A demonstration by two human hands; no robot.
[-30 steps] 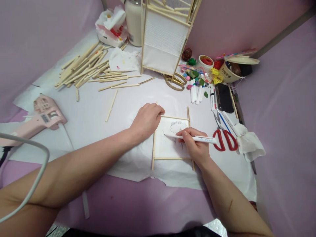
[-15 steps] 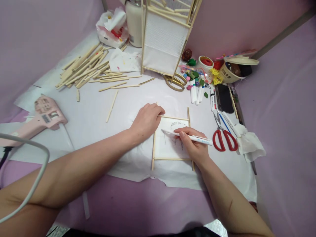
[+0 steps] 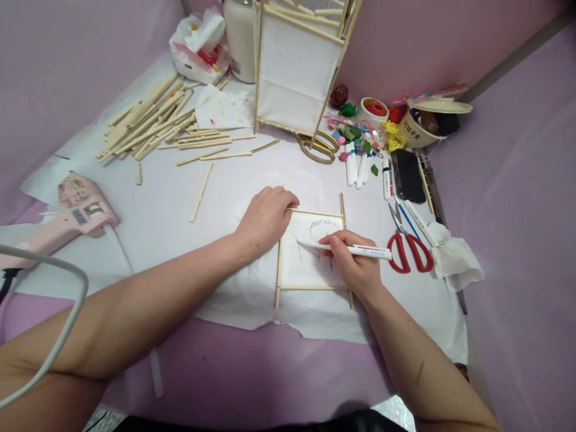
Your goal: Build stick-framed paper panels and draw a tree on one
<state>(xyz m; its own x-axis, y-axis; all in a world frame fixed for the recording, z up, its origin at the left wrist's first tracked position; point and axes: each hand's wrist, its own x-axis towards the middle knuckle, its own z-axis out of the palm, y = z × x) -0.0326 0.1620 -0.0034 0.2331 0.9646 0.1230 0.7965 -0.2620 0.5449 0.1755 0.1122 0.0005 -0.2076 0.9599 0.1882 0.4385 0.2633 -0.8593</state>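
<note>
My right hand (image 3: 359, 264) grips a white pen (image 3: 371, 252), its tip on the white panel (image 3: 294, 273) of a small wooden-stick frame (image 3: 279, 264). Thin dark lines mark this panel, among them a scalloped, cloud-like outline near the top right; part of the drawing is hidden behind my right hand. At the frame's upper left corner, the curled fingers of my left hand (image 3: 265, 219) hold the frame down against the covered table. The frame lies flat, with stick ends jutting past its corners.
Loose wooden sticks (image 3: 153, 123) lie at the back left, above a pink glue gun (image 3: 85, 207). A tall stick-and-panel structure (image 3: 297, 72) stands at the back, with gold-handled scissors (image 3: 321, 147) by its foot. Red-handled scissors (image 3: 409, 252), a phone (image 3: 408, 174) and markers (image 3: 351, 165) are at right.
The pen has turned slightly in my right hand, and its tip sits a little lower on the panel. My left hand stays at the corner. The view has shifted slightly.
</note>
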